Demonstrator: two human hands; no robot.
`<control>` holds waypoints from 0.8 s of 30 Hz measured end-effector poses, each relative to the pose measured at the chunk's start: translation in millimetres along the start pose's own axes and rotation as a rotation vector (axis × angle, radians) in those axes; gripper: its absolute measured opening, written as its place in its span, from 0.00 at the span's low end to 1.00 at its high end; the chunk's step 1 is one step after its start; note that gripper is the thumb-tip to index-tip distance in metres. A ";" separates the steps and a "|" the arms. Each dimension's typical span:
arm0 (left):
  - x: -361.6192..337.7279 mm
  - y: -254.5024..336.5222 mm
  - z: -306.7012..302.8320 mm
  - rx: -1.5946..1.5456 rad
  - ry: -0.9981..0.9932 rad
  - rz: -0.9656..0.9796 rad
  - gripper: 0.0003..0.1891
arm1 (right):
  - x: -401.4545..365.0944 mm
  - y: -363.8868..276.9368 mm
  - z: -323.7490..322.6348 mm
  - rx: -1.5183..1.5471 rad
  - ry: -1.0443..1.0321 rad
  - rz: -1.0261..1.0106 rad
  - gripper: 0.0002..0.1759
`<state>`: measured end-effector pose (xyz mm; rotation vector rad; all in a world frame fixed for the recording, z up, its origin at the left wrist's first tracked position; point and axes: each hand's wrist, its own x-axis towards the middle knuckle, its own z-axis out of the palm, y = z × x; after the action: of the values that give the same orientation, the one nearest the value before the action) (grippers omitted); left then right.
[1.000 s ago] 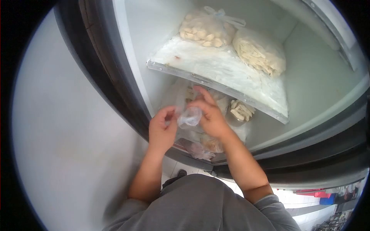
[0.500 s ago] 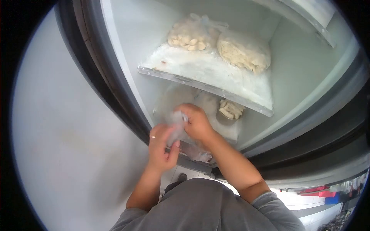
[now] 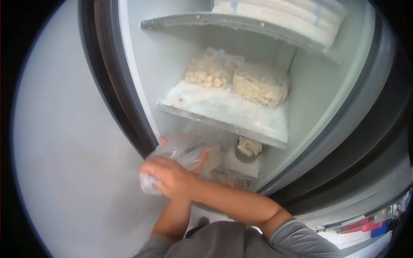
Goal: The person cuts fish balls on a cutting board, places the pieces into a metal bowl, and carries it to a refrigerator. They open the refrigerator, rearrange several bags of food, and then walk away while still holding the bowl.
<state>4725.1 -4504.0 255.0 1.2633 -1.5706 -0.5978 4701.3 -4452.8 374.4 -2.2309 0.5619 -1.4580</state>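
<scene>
A clear plastic bag point(image 3: 183, 149) with faint blue print lies across my hands, low in front of the open fridge. My right hand point(image 3: 165, 174) crosses over my left forearm, its fingers closed around the bag's bunched end. Beneath the bag, my left hand point(image 3: 203, 161) grips it from the far side, thumb at the right and fingertips showing at the upper left. The bag covers most of that hand. What the bag contains is blurred. Beyond it, on the lower shelf, a round bowl point(image 3: 246, 157) holds pale, lumpy pieces point(image 3: 249, 146).
On the middle shelf point(image 3: 215, 103) sit a tied bag of pale round pieces point(image 3: 206, 74) and a fuller bag of pale food point(image 3: 261, 84). White stacked packs point(image 3: 279, 17) rest on the upper shelf. The open door point(image 3: 64, 129) stands at my left. Another clear bag point(image 3: 234, 179) lies low.
My right hand has moved left and down, crossing over my left arm with the bag's end. The bag now stretches over my left hand. The view has tilted up, showing more upper shelf.
</scene>
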 end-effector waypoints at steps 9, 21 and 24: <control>-7.6 -49.6 -30.6 0.001 0.149 0.376 0.23 | -11.7 -52.3 -30.2 -0.072 -0.074 0.112 0.15; -50.8 -62.3 -36.2 -0.116 0.100 0.164 0.18 | -16.4 -5.7 -50.6 0.344 0.001 0.542 0.27; -53.1 -82.4 -65.5 -0.340 -0.035 -0.205 0.24 | -32.1 8.3 -77.5 0.299 0.012 0.557 0.43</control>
<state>4817.7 -4469.6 190.6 1.1634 -1.3077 -0.9777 4617.0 -4451.7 374.0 -1.6580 0.8265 -1.1714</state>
